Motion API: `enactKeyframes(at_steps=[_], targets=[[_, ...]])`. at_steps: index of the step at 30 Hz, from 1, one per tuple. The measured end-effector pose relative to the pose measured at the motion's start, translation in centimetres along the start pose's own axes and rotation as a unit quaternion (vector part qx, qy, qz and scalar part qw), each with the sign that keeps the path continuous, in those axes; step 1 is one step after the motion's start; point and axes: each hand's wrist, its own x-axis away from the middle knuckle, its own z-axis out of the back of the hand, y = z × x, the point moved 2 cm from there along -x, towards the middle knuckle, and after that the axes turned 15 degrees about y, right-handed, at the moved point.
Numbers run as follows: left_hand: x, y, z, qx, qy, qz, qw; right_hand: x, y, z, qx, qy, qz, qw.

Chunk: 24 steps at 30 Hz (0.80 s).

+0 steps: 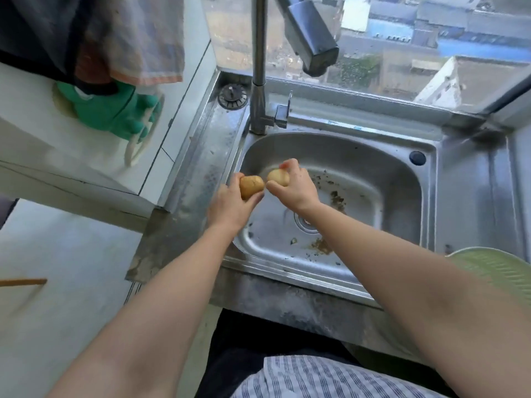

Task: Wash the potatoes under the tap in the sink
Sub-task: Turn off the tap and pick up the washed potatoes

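Note:
My left hand (230, 203) grips a brown potato (250, 186) over the left side of the steel sink (402, 179). My right hand (296, 186) holds a paler potato (278, 177) right beside it, the two potatoes almost touching. Both sit well below the tap spout (311, 38), which hangs high above the basin. No water stream is visible. The tap lever (283, 110) stands at the base of the tap column (258, 81). Dirt specks lie around the drain (304, 222).
A green colander (497, 271) sits at the sink's right front corner. Green rubber gloves (120, 110) and cloths hang on the left wall. A window runs behind the sink. A round strainer plug (233, 96) lies on the back left rim.

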Motion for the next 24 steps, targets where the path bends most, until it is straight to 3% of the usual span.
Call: enactKeyframes(at_steps=[4, 8, 12, 16, 19, 21, 24], targets=[[0.2, 3.0, -2.0, 0.102, -0.156, 0.091, 0.978, 2.2, 4.5, 3.1, -0.133, -0.051, -0.242, 0.960], [1.0, 7.5, -3.1, 0.185, -0.231, 0.086, 0.951, 4.5, 7.3, 6.6, -0.261, 0.029, -0.341, 0.903], [3.5, 12.8, -2.9, 0.225, -0.284, 0.051, 0.931, 7.5, 8.0, 10.9, -0.358, 0.149, -0.323, 0.863], [7.3, 17.8, -2.8, 0.277, -0.313, 0.002, 0.909, 11.7, 8.9, 16.2, -0.369, 0.308, -0.238, 0.844], [11.0, 21.5, -2.1, 0.300, -0.322, -0.079, 0.894, 14.8, 11.2, 19.7, -0.347, 0.391, -0.240, 0.818], [13.4, 23.8, -2.1, 0.296, -0.330, -0.137, 0.886, 16.6, 13.5, 21.5, -0.296, 0.417, -0.266, 0.817], [16.7, 26.4, -3.1, 0.244, -0.343, -0.220, 0.880, 19.0, 17.3, 22.5, -0.221, 0.384, -0.316, 0.839]])
